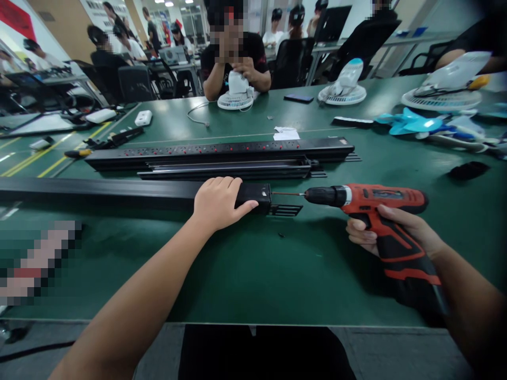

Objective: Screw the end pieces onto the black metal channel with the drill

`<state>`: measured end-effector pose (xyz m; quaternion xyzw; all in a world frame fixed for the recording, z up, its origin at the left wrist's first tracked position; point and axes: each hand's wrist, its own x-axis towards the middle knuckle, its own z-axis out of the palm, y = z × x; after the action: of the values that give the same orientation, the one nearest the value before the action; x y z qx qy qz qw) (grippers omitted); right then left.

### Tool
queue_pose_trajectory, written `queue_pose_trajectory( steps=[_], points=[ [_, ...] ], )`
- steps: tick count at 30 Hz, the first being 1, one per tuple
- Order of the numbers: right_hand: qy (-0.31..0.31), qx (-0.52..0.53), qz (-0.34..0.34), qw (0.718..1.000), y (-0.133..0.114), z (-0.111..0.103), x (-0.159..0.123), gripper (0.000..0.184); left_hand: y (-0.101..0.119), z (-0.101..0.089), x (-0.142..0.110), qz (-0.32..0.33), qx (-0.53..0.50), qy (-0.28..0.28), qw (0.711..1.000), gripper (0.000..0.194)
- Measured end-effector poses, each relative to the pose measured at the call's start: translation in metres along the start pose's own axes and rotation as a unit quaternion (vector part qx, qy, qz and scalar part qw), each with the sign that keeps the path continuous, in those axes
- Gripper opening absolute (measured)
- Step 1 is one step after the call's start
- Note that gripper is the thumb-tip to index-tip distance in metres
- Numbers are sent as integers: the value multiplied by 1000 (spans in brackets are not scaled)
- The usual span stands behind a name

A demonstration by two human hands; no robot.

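My left hand (220, 203) lies palm down on the right end of a long black power strip housing (99, 188) and presses it onto the green table (253, 274). My right hand (396, 232) grips the handle of a red and black cordless drill (372, 203). The drill points left, and its thin bit touches the black end cap (259, 194) of the housing. A small black ribbed piece (285, 210) sticks out below the end cap.
Two more black power strips (222, 153) lie just behind. A small dark screw (280, 235) rests near the end cap. White table fans (236, 92) and blue fan blades (412, 124) stand further back, where a seated person handles a fan. Other people sit at far tables.
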<state>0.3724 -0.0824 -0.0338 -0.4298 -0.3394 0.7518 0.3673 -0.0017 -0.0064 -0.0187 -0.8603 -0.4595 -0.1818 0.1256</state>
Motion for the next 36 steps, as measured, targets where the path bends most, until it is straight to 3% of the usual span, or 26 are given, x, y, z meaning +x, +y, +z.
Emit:
queue_pose_trajectory(
  steps=[22, 36],
  points=[
    [5, -33, -4, 999, 2, -4, 0, 35, 1, -2, 0, -5, -4, -8, 1000, 68],
    [-4, 33, 16, 999, 0, -1, 0, 31, 1, -1, 0, 1, 2, 3, 1000, 69]
  ],
)
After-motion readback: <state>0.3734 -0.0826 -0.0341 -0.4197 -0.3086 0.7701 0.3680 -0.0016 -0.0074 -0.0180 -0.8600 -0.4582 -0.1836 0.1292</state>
